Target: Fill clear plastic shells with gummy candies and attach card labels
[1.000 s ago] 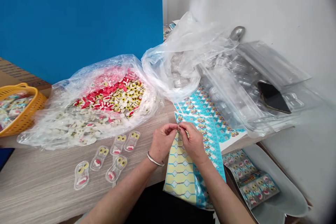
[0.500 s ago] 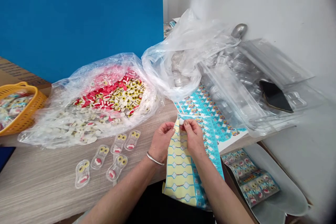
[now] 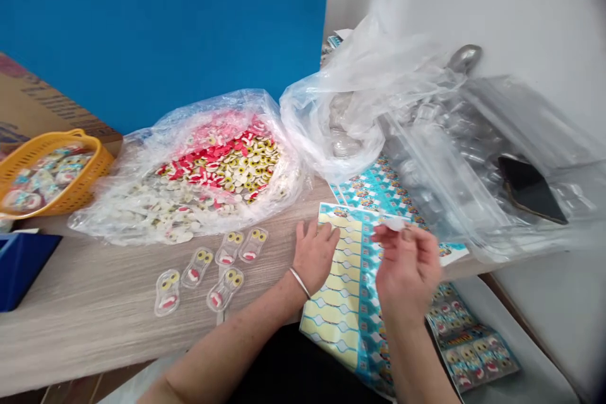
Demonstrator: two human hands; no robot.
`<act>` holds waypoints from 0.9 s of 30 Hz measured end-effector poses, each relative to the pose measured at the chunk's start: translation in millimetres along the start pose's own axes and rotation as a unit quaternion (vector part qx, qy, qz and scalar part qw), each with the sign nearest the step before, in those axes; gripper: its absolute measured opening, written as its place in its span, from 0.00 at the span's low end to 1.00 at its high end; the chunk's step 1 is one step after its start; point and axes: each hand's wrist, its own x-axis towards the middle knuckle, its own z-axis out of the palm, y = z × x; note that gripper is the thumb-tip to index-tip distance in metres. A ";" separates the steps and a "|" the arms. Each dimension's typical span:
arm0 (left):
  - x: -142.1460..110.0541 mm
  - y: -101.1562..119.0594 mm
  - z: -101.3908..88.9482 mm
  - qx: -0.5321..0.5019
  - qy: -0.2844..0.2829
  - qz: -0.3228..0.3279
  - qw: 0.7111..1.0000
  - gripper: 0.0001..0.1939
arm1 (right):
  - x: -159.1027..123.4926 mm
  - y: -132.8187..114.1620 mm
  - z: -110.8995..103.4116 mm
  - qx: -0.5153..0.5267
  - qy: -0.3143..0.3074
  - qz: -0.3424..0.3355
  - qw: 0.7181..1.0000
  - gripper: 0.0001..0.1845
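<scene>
My left hand (image 3: 314,254) lies flat with fingers stretched on the sticker sheet (image 3: 341,293), whose peeled part shows yellow backing. My right hand (image 3: 408,268) is raised a little above the sheet's blue printed part, fingertips pinched on a small pale sticker (image 3: 394,225). Several clear blister shells (image 3: 226,257) with yellow eyes and red mouths lie on the wooden table (image 3: 95,309) left of my left hand.
An open plastic bag of red, yellow and white candy pieces (image 3: 222,164) sits behind the shells. A clear bag of blister trays (image 3: 426,139) and a dark phone (image 3: 530,189) lie at the right. An orange basket (image 3: 52,170) and a blue box (image 3: 21,262) are at the left. More printed sheets (image 3: 473,341) lie low right.
Both hands were pinching the sheet's top edge. Now my right hand has pulled away to the right with a sticker, and my left hand has flattened on the sheet. The view shifted left.
</scene>
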 end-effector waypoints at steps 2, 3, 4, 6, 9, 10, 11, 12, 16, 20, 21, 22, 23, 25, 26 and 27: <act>-2.6 2.0 -7.1 -0.106 0.010 -0.016 0.994 0.17 | -8.1 -12.9 -0.1 -0.096 -0.022 -0.120 0.988 0.05; -5.2 2.9 -12.7 -0.196 0.013 -0.037 0.980 0.15 | -13.0 -13.2 0.5 -0.150 -0.062 -0.178 0.970 0.05; -8.9 3.4 -19.2 -0.307 0.020 -0.073 0.949 0.13 | -18.3 -10.0 1.9 -0.200 -0.114 -0.230 0.945 0.07; -20.3 2.4 -34.3 -0.543 0.047 -0.179 0.819 0.16 | -30.7 2.9 8.4 -0.266 -0.224 -0.311 0.884 0.12; -46.0 -8.7 -57.7 -0.731 0.102 -0.302 0.603 0.18 | -52.5 19.8 27.1 -0.275 -0.310 -0.372 0.830 0.17; -55.7 -16.1 -65.0 -0.747 0.122 -0.325 0.568 0.16 | -59.8 21.9 35.0 -0.265 -0.335 -0.380 0.821 0.18; -65.5 -25.6 -71.9 -0.749 0.143 -0.345 0.547 0.15 | -66.7 22.5 43.3 -0.252 -0.370 -0.379 0.810 0.18; -75.0 -37.0 -78.6 -0.742 0.168 -0.367 0.535 0.15 | -73.0 22.4 51.7 -0.239 -0.412 -0.369 0.798 0.19; -108.1 -90.5 -103.8 -0.684 0.287 -0.413 0.528 0.15 | -90.7 29.2 83.3 -0.267 -0.485 -0.265 0.790 0.21; -132.5 -127.3 -123.8 -0.644 0.358 -0.403 0.543 0.14 | -100.3 54.1 107.1 -0.365 -0.457 -0.207 0.784 0.29; -137.0 -131.4 -126.7 -0.642 0.364 -0.403 0.542 0.13 | -101.5 60.1 110.9 -0.379 -0.459 -0.208 0.776 0.31; -140.6 -133.7 -128.5 -0.641 0.367 -0.402 0.540 0.13 | -102.1 65.1 113.3 -0.390 -0.463 -0.211 0.768 0.31; -143.3 -134.5 -129.2 -0.642 0.368 -0.401 0.540 0.13 | -101.8 69.2 114.2 -0.398 -0.469 -0.214 0.759 0.31; -145.7 -132.6 -127.8 -0.645 0.361 -0.396 0.545 0.11 | -98.1 74.0 112.2 -0.407 -0.486 -0.218 0.742 0.32; -145.3 -130.5 -125.9 -0.645 0.354 -0.395 0.550 0.11 | -94.9 74.7 109.7 -0.409 -0.494 -0.217 0.736 0.32; -143.9 -127.8 -123.4 -0.646 0.345 -0.394 0.556 0.11 | -90.8 74.2 106.8 -0.411 -0.499 -0.215 0.732 0.32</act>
